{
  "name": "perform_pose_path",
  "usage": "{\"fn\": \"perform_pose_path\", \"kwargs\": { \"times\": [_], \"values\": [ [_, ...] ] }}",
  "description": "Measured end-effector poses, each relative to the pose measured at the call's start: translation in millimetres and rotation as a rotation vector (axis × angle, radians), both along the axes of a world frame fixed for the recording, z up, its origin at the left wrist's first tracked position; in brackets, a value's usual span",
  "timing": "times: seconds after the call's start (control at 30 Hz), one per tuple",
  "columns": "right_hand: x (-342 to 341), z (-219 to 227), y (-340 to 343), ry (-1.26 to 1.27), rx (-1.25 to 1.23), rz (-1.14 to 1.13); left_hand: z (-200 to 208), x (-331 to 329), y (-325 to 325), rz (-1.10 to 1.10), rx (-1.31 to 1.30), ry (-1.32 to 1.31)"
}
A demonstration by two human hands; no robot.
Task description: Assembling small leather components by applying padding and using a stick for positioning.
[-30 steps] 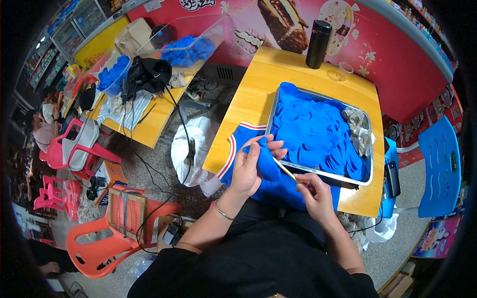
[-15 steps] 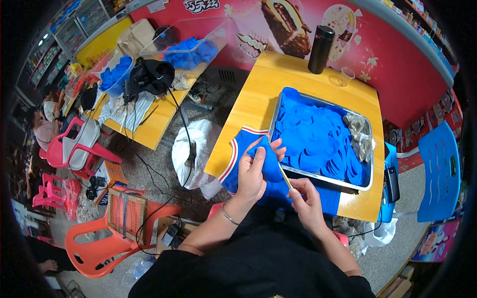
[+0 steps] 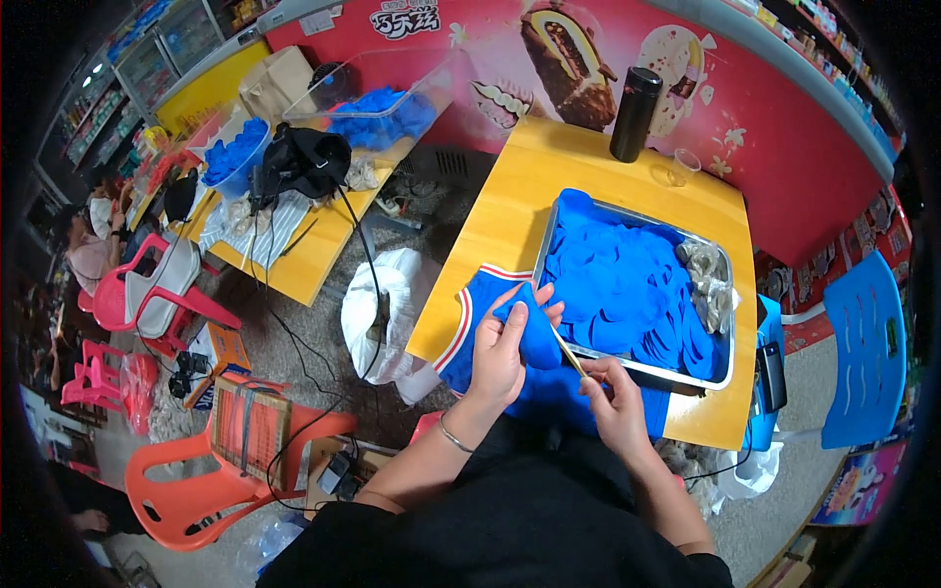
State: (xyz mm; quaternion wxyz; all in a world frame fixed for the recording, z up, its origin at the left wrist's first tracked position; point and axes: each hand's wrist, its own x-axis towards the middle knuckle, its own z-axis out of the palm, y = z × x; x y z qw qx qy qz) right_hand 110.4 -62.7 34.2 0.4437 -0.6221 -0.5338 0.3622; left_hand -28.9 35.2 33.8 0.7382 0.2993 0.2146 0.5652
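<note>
1 slim pale-yellow stick (image 3: 569, 353) at 1 soft, curved blue piece (image 3: 538, 343), above a blue cloth with striped trim (image 3: 463, 333).
The stick's long axis slants from the blue piece at upper left down to the right hand (image 3: 618, 400), its thumb and fingers closed on the lower end. The left hand (image 3: 500, 355), thumb uppermost, pinches the blue piece, fingers curled. 2 forearms angle inward beside 1 rectangular silver metal tray (image 3: 727, 358).
</note>
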Motion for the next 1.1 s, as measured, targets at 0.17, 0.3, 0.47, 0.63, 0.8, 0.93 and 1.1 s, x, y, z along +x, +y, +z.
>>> {"fn": "perform_pose_path", "kwargs": {
  "times": [0.17, 0.3, 0.47, 0.63, 0.8, 0.93, 1.1],
  "values": [
    [-15, -7, -2, 0.302, -0.06, -0.012, -2, 3, -3, 0.032, -0.077, -0.031],
    [-24, -3, -6, 0.578, -0.167, 0.017, -2, 3, -5, 0.075, -0.089, -0.026],
    [-7, -10, -6, 0.214, -0.021, 0.038, 0, -3, -4, 0.007, -0.079, -0.071],
    [25, 0, -10, -0.066, 0.022, 0.114, -2, -16, 1, -0.157, -0.085, -0.036],
    [33, 15, -1, -0.253, 0.128, 0.145, -2, -18, -1, -0.299, -0.012, -0.017],
    [37, 20, -2, -0.316, 0.152, 0.14, -1, -19, -3, -0.29, 0.014, -0.078],
    [31, 25, -6, -0.383, 0.122, 0.124, 3, -17, -4, -0.225, -0.029, -0.09]
  ]
}}
